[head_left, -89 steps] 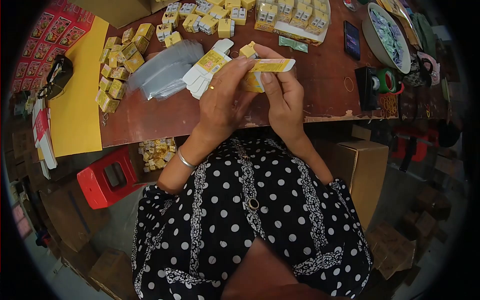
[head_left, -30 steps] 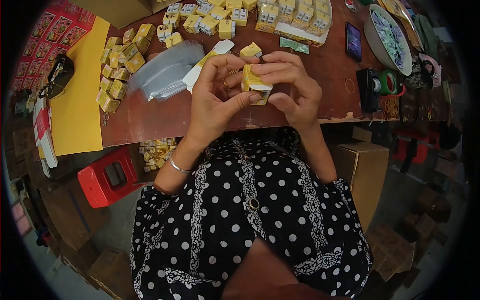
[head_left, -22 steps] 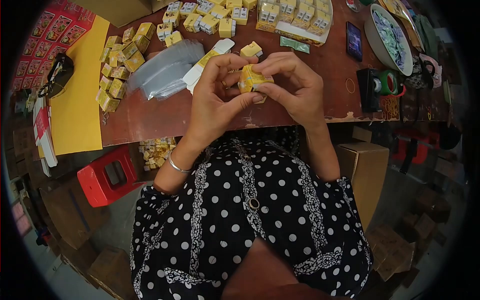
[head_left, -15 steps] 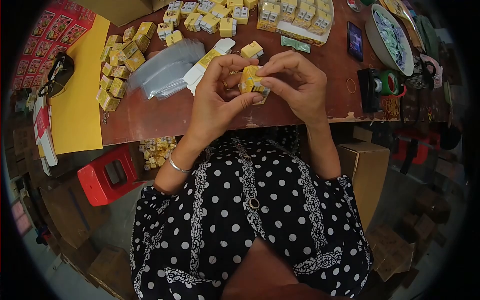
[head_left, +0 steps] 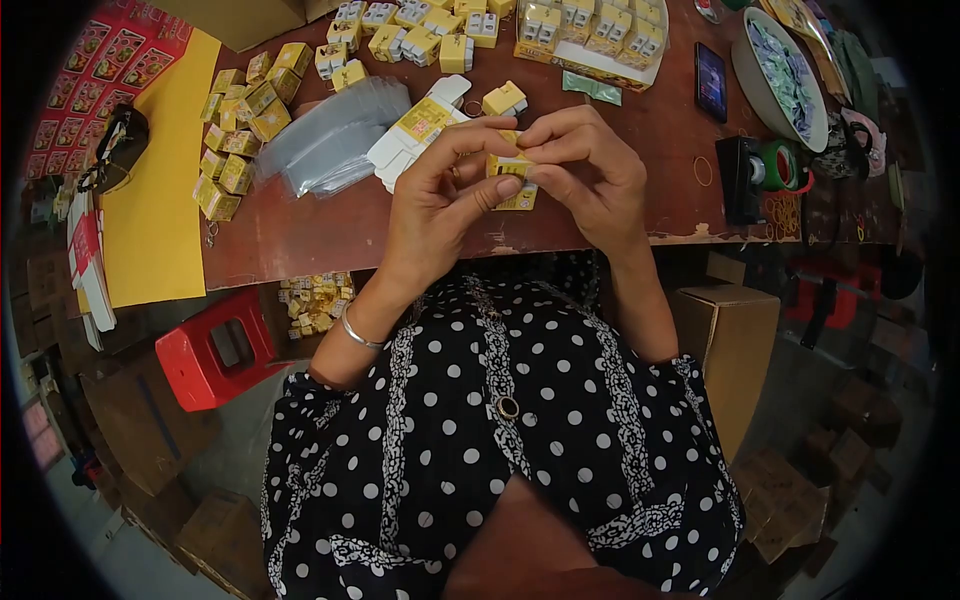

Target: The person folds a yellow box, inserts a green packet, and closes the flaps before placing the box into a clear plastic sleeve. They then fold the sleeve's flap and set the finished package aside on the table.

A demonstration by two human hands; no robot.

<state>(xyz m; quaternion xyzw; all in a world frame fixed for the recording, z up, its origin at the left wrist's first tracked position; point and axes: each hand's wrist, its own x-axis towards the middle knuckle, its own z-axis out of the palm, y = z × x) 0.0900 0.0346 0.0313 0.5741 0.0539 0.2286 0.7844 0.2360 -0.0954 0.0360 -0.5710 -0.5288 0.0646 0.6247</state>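
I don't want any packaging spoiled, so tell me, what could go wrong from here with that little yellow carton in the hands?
The small yellow carton might crease or crush, as the left hand and right hand both grip it.
The loose yellow-and-white block sits just beyond the fingers and could get knocked.
The flattened cartons lie close by the left hand, so a sideways move might scatter them.

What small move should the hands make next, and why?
Perhaps press the end of the small yellow box with the right hand, the left hand steadying it: both hold it, and its partly hidden end can't be confirmed closed.
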